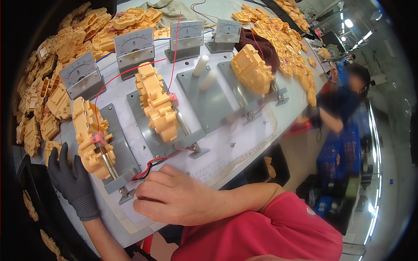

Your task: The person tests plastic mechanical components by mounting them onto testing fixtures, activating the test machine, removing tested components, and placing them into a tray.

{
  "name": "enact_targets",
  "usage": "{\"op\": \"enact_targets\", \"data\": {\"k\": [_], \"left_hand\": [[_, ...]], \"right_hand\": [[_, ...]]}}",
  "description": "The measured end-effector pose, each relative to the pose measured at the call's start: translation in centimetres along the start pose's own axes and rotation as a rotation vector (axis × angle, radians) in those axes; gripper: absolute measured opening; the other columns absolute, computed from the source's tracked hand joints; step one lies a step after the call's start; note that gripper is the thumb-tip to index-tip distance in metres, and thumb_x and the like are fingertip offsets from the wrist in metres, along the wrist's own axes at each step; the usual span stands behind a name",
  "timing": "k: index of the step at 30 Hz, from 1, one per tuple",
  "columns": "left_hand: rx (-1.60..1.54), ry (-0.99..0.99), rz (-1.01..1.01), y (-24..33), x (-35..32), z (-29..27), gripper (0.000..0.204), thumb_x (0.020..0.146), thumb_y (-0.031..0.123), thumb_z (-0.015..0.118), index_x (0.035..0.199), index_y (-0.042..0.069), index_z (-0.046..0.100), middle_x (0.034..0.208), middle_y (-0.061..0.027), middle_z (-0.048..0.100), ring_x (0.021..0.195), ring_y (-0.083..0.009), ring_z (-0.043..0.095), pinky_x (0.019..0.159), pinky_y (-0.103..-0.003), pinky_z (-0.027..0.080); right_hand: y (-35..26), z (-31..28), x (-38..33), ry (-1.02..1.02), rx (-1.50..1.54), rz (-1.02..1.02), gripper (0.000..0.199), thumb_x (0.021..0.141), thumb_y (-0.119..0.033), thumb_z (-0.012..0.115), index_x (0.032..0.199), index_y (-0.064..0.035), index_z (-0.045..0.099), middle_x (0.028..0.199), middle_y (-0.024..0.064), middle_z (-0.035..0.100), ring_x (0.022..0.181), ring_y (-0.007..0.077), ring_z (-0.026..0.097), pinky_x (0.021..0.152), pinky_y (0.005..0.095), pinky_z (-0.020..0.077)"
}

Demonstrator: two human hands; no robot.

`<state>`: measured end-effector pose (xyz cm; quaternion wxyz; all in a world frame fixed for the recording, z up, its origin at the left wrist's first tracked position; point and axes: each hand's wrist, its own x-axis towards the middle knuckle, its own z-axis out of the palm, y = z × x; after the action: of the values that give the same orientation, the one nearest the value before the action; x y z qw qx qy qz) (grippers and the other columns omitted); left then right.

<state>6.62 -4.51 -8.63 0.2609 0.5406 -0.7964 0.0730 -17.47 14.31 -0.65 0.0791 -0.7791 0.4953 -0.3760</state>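
Note:
My left hand (72, 182), in a grey glove, has its fingers apart beside the leftmost yellow plastic housing (89, 139). Its fingertips reach a smaller yellow part (52, 150); whether they touch it I cannot tell. That leftmost housing sits on a grey fixture plate (124, 145), with a pink piece (99, 138) and a metal plunger (109, 163) against it. My bare right hand (174, 198) is closed at the plunger's near end, beside red and black wires (146, 169); its fingertips hide what they hold. A second yellow housing (154, 100) sits on the adjacent fixture.
Several analog panel meters (134, 48) line the back of the fixtures. A third plate (187, 82) bears white pegs; a fourth holds a housing (251, 69). Yellow housings are heaped left (65, 43) and right (283, 43). Another person (348, 95) is at the right, near blue crates (335, 150).

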Motion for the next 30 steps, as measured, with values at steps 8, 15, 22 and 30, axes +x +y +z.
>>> {"op": "enact_targets", "data": {"k": [8, 15, 22, 30], "left_hand": [[0.003, 0.008, 0.005, -0.10, -0.04, 0.08, 0.041, 0.092, 0.015, 0.069, 0.133, 0.013, 0.066, 0.139, -0.0136, 0.054, 0.129, -0.0308, 0.052, 0.107, -0.043, 0.042], [0.003, 0.004, 0.007, -0.01, -0.05, -0.01, 0.042, 0.092, 0.016, 0.069, 0.133, 0.014, 0.066, 0.139, -0.0140, 0.054, 0.129, -0.0310, 0.052, 0.107, -0.043, 0.042], [0.014, 0.000, 0.009, 0.10, -0.02, -0.03, 0.042, 0.092, 0.016, 0.069, 0.133, 0.014, 0.066, 0.139, -0.0141, 0.054, 0.130, -0.0311, 0.051, 0.108, -0.043, 0.041], [0.021, -0.005, 0.016, -0.03, -0.01, 0.03, 0.042, 0.092, 0.016, 0.070, 0.133, 0.014, 0.066, 0.139, -0.0144, 0.054, 0.130, -0.0315, 0.050, 0.109, -0.043, 0.040]], "right_hand": [[0.02, -0.03, 0.01, 0.010, 0.006, 0.002, 0.021, 0.081, -0.015, 0.064, 0.101, -0.0083, 0.064, 0.102, 0.0030, 0.056, 0.094, 0.0188, 0.056, 0.077, 0.0320, 0.0425], [-0.05, 0.15, 0.25, 0.030, 0.034, 0.027, 0.014, 0.082, -0.013, 0.061, 0.094, -0.0081, 0.059, 0.097, 0.0055, 0.053, 0.094, 0.0220, 0.054, 0.083, 0.0340, 0.0418], [-0.37, 0.24, 0.28, -0.011, 0.011, 0.064, 0.016, 0.082, -0.013, 0.059, 0.097, -0.0066, 0.058, 0.098, 0.0063, 0.052, 0.094, 0.0234, 0.053, 0.082, 0.0349, 0.0425], [-0.22, 0.32, 0.21, 0.002, -0.003, 0.053, 0.016, 0.083, -0.012, 0.058, 0.097, -0.0066, 0.058, 0.098, 0.0067, 0.051, 0.094, 0.0235, 0.053, 0.082, 0.0346, 0.0424]]}}
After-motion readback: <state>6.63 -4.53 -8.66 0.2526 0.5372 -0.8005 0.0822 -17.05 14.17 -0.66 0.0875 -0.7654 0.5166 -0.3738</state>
